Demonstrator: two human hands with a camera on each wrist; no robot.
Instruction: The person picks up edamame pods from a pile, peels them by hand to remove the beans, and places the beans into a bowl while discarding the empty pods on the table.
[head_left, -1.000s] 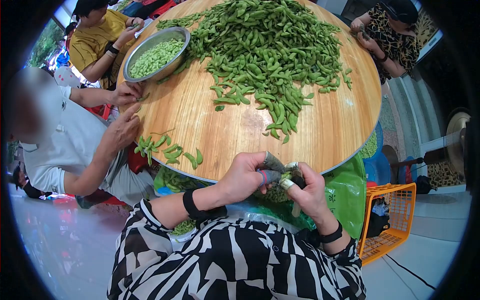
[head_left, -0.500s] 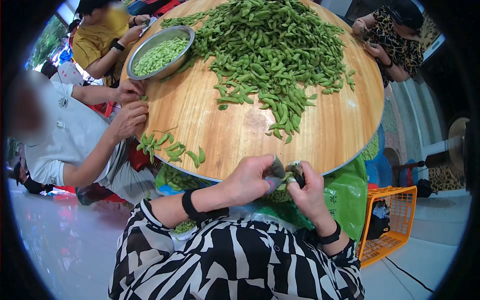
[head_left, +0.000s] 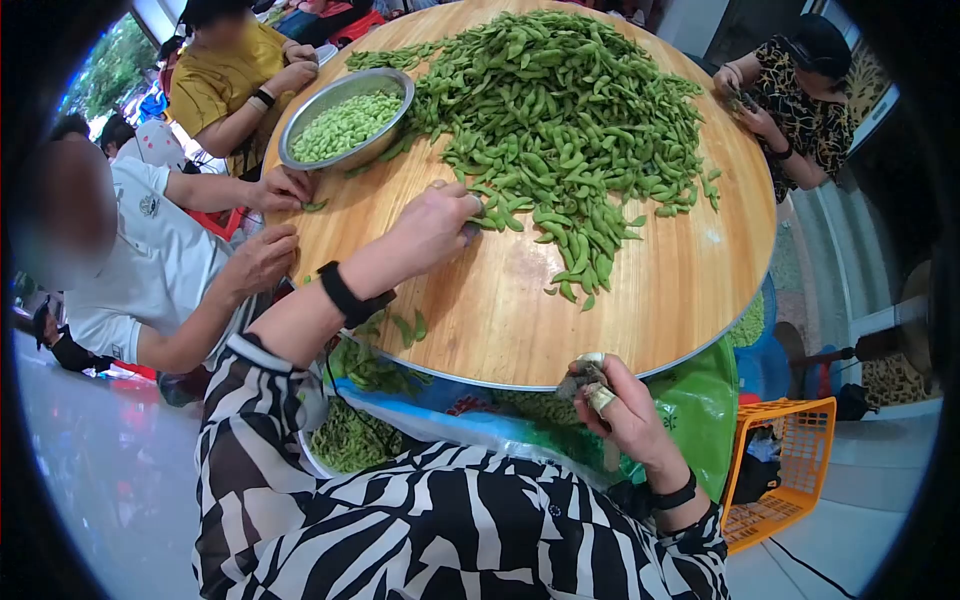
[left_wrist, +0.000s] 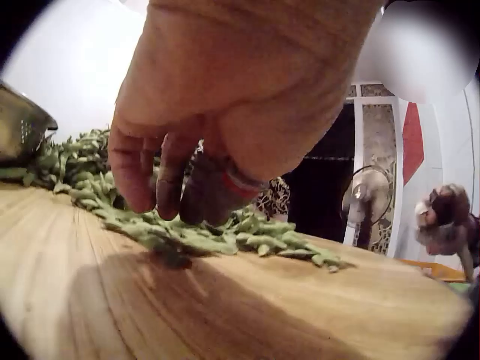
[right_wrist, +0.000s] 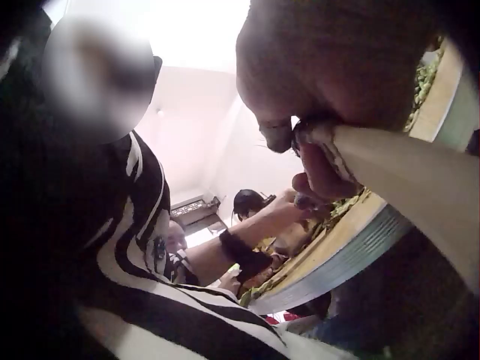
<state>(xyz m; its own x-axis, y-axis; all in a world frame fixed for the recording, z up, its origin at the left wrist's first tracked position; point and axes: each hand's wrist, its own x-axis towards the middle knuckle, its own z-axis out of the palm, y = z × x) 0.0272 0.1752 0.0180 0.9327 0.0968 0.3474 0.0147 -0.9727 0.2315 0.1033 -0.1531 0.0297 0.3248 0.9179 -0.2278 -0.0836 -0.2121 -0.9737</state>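
Note:
In the head view the left hand (head_left: pixel 435 228) reaches over the wooden table to the near left edge of the green pod pile (head_left: pixel 570 110). Its fingers hang loosely bent among the pods (left_wrist: pixel 187 238) in the left wrist view; whether they pinch one cannot be told. The right hand (head_left: pixel 628 415), with dark and pale wraps on its fingertips, is in front of the body by the table's near edge. Its fingers curl round a long pale object (right_wrist: pixel 405 169), seen close in the right wrist view. What lies between its fingertips is unclear.
A metal bowl (head_left: pixel 345 118) of shelled beans stands at the table's left. Green bags (head_left: pixel 700 400) and an orange crate (head_left: pixel 785 465) are below the near right edge. Three people sit round the table, one (head_left: pixel 165 240) at near left, with hands on its rim.
My left hand has left the right hand and moved forward to the pods. The right hand has stayed near the body, slightly lower in view. The head view has shifted a little.

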